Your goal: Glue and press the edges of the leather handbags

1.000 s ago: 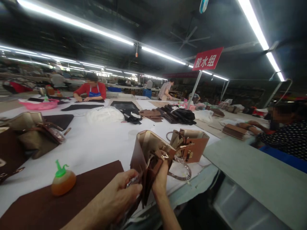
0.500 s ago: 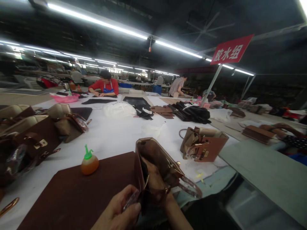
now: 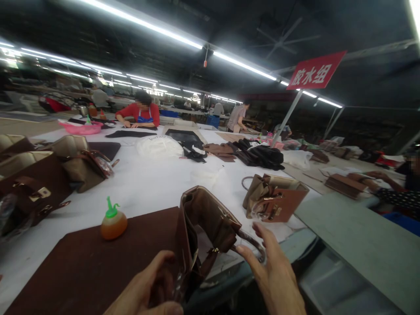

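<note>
In front of me a dark brown handbag [image 3: 210,214] stands with its top open, its beige-brown lining showing. My left hand [image 3: 147,284] is at its near left side, thumb and fingers apart, beside a plastic-wrapped handle [image 3: 178,286]. My right hand [image 3: 275,271] is out of the bag and open, thumb and fingers spread close to the other wrapped handle [image 3: 252,240]; whether it touches that handle I cannot tell. A flat dark brown sheet [image 3: 98,267] lies left of the bag. On it sits a squeeze bottle [image 3: 113,225] of amber liquid with a green spout.
A tan-brown handbag [image 3: 278,199] stands to the right, and several brown bags [image 3: 36,175] crowd the left. Black pieces [image 3: 256,153] and a white bundle [image 3: 159,146] lie farther back. Co-workers sit and stand around; a red sign [image 3: 316,70] hangs on a pole.
My right hand has come out of the bag and opened by the right handle. My left hand has spread its fingers and lowered slightly. The view has shifted a little.
</note>
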`<state>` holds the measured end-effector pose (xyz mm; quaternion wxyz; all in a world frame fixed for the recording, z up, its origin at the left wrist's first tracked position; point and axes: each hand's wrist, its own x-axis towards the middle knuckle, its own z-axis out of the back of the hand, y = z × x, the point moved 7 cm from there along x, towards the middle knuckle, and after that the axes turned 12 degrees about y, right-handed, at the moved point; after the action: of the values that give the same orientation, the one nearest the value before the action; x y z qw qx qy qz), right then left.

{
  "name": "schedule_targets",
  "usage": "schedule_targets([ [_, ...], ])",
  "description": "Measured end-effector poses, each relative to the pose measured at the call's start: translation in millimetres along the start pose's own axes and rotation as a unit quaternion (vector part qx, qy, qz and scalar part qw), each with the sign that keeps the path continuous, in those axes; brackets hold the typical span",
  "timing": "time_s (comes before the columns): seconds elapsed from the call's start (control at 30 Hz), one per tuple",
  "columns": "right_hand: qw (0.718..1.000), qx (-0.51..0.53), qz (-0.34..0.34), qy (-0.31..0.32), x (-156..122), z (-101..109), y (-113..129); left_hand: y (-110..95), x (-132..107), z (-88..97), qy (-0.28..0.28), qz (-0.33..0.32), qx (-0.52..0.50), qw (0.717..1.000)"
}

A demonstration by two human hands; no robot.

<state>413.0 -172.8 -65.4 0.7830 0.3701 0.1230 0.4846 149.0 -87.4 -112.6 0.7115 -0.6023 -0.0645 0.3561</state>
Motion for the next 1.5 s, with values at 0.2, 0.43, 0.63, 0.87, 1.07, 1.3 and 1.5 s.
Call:
schedule_targets([
  [0.2,0.994,0.007,-0.038,0.098,42.8,-21.6,25.2,-107.2,-15.6,32.2,-0.260,-0.196,0.364,0.873],
  [0.43,0.991,-0.004,0.058,0.123,59.9,-26.6,30.0,-182.5,67.9,-4.8,-0.040,-0.344,0.572,0.744],
  [0.63,0.981,0.084,0.055,0.164,60.9,-24.0,31.6,-170.1,111.8,-5.6,-0.002,-0.313,0.558,0.769],
  [0.87,0.979,0.083,0.060,0.176,55.7,-18.5,28.3,-167.9,109.3,-4.9,-0.021,-0.281,0.554,0.783],
  [1.07,0.976,0.078,0.091,0.182,51.3,-5.5,26.1,-166.9,108.8,-13.9,0.020,-0.323,0.542,0.775],
  [1.3,0.979,0.060,0.099,0.170,50.1,-4.4,22.6,-162.1,118.9,-19.9,0.026,-0.300,0.567,0.767],
  [1.5,0.983,0.068,0.067,0.155,51.6,-4.6,17.0,-163.9,121.0,-28.0,0.036,-0.301,0.553,0.776],
])
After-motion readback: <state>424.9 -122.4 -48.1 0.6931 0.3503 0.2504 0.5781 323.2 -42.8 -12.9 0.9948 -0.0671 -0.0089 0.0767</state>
